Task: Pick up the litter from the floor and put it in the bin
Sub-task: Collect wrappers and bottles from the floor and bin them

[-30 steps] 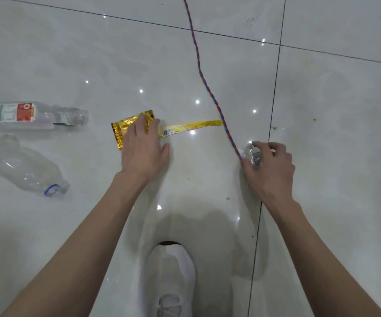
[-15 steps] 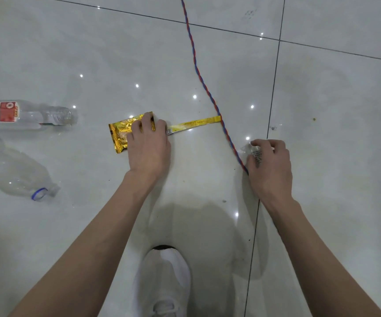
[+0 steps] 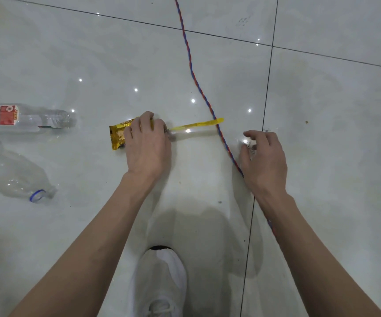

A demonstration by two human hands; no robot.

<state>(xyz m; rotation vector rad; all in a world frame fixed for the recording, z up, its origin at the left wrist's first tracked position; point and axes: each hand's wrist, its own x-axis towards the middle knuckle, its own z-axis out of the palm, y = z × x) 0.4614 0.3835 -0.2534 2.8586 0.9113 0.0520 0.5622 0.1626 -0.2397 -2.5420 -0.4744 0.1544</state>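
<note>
The left hand (image 3: 147, 145) is pressing down on the gold wrapper (image 3: 118, 136) lying on the floor (image 3: 333, 156), fingers curled over its right part, just left of the twisted red-blue cord (image 3: 204, 99). Right of the cord, the right hand (image 3: 264, 156) is loosely cupping a small clear wrapper (image 3: 250, 148); whether it is gripping is unclear. Two empty bottles (image 3: 22, 117) are lying far left of the cord.

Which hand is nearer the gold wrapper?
Left. The left hand rests on the gold wrapper; the right hand is off to its right, past the cord.
</note>
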